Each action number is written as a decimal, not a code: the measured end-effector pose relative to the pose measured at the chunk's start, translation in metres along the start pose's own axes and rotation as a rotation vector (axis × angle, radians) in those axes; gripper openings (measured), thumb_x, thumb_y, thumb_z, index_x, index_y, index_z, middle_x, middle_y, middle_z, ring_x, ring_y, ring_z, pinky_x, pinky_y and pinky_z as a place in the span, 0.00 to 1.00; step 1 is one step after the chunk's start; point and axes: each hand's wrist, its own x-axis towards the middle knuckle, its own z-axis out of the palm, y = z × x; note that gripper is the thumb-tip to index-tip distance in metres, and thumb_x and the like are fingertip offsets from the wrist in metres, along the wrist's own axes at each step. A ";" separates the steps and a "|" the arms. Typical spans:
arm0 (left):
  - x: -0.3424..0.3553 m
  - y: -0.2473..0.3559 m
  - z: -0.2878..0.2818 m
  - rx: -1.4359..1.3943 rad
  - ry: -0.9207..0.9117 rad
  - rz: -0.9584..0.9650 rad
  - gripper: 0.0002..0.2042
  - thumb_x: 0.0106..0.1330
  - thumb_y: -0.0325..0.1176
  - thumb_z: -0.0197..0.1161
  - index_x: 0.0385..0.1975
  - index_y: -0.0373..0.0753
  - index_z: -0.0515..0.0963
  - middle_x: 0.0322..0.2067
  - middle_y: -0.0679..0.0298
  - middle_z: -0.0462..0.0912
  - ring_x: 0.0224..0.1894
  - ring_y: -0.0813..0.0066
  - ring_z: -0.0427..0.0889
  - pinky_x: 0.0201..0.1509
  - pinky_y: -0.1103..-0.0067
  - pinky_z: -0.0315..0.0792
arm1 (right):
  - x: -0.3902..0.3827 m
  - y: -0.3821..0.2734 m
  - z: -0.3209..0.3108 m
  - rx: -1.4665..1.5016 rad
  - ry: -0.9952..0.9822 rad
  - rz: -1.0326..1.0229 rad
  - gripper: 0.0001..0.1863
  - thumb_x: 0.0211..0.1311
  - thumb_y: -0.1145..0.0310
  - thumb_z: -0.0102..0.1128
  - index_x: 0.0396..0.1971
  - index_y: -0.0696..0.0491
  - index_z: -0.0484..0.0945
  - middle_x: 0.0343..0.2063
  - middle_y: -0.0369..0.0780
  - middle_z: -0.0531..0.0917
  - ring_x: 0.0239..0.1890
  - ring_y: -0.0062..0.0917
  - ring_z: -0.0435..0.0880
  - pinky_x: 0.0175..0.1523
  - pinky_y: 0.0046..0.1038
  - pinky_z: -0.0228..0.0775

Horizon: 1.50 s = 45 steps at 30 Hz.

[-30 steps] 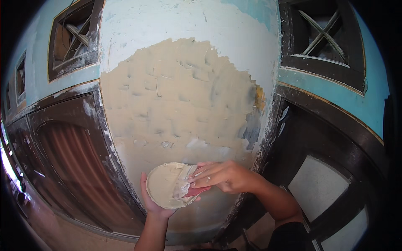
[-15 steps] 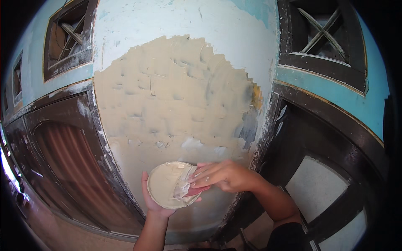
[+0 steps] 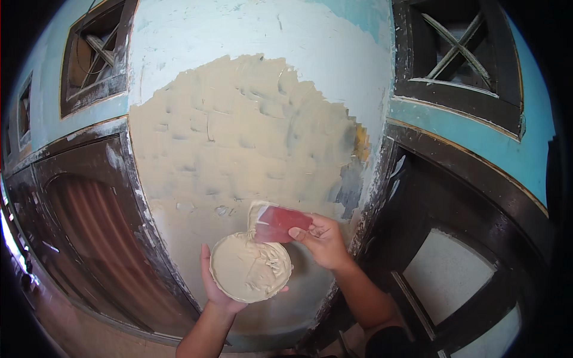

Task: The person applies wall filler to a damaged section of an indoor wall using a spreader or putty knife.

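A round bowl [image 3: 213, 285] of beige putty [image 3: 239, 267] rests in my left hand [image 3: 216, 292], the thumb up its left side and fingertips showing at its right. The putty's surface is smooth on the left and ridged on the right. My right hand [image 3: 325, 243] pinches a flat red putty scraper [image 3: 280, 225] between thumb and fingers, just above the bowl's far rim. Beige putty coats the scraper's left and upper edge. Behind both stands the wall, with a broad beige puttied patch [image 3: 227, 137] bearing grey smears and ridges.
White wall [image 3: 209, 30] surrounds the patch at the top. Dark wooden doors stand at the left [image 3: 89, 221] and right [image 3: 471, 209], their frames flaked with paint. Above them are vents, the right one [image 3: 456, 51] with crossed slats. An ochre and grey spot [image 3: 361, 143] marks the patch's right edge.
My right hand has lifted the scraper out of the bowl, up to its far rim, turning its red face into view with putty on the edge. The bowl has lowered slightly.
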 end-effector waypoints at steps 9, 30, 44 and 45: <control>-0.009 -0.024 -0.010 0.070 0.007 0.072 0.53 0.65 0.82 0.33 0.80 0.45 0.54 0.76 0.41 0.57 0.72 0.18 0.60 0.60 0.21 0.62 | -0.018 0.010 -0.026 0.177 0.254 -0.056 0.20 0.75 0.80 0.57 0.64 0.62 0.72 0.56 0.43 0.85 0.56 0.24 0.85 0.62 0.30 0.78; -0.018 0.000 -0.018 -0.289 -0.030 0.014 0.52 0.65 0.81 0.40 0.80 0.45 0.55 0.77 0.42 0.53 0.71 0.09 0.52 0.57 0.18 0.61 | 0.078 0.006 -0.076 -1.553 0.728 -0.491 0.38 0.56 0.93 0.50 0.72 0.69 0.62 0.69 0.62 0.70 0.73 0.63 0.66 0.76 0.50 0.61; -0.018 0.007 -0.042 -0.071 -0.029 0.027 0.52 0.64 0.82 0.38 0.79 0.45 0.58 0.76 0.43 0.58 0.70 0.14 0.58 0.57 0.20 0.62 | 0.062 0.006 -0.096 -1.519 0.549 -0.665 0.39 0.51 0.92 0.55 0.69 0.63 0.71 0.67 0.56 0.75 0.76 0.53 0.65 0.77 0.55 0.57; -0.023 0.008 -0.039 -0.237 0.009 0.022 0.52 0.65 0.81 0.38 0.78 0.45 0.58 0.76 0.43 0.58 0.70 0.15 0.59 0.57 0.19 0.62 | 0.051 0.021 -0.103 -1.520 0.522 -0.699 0.38 0.52 0.92 0.54 0.68 0.63 0.72 0.67 0.56 0.75 0.76 0.54 0.65 0.78 0.55 0.56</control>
